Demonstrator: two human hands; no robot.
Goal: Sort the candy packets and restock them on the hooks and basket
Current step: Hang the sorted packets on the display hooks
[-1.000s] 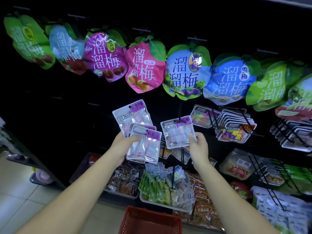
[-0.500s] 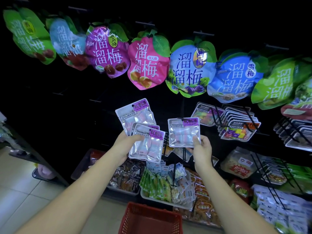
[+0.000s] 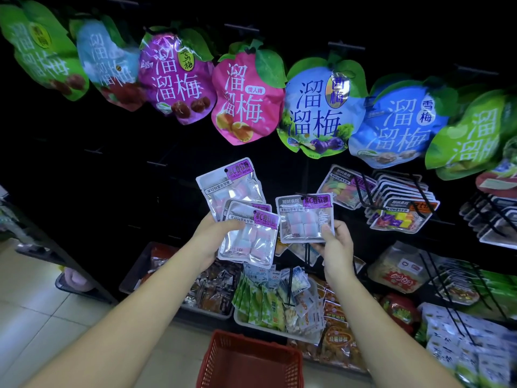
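Both arms are reaching forward and up toward the dark display wall, elbows low, forearms angling in toward each other. The left hand (image 3: 212, 239) is gripping a fan of three silver candy packets (image 3: 249, 233) by their lower left edges, with the thumb lying across the front one and the fingers curled behind. The back packet is tilting off to the left and the front two are overlapping in front of it. The right hand (image 3: 334, 247) is pinching a single packet (image 3: 303, 219) at its lower right corner, thumb (image 3: 326, 229) pressing on the front and the other fingers tucked behind it. That packet is being held upright and square to the wall, just beside the fan and not touching it. There is a dark spot at its hang hole near the top edge, and I cannot tell whether a hook is through it. To the right, a row of flat packets (image 3: 402, 214) is hanging on black hooks (image 3: 366, 191). Above, big fruit-shaped bags (image 3: 246, 99) are hanging in a line. Down below the hands, a white tray (image 3: 268, 329) is holding mixed sachets, and a red basket (image 3: 249, 359) is sitting on the floor between the forearms.
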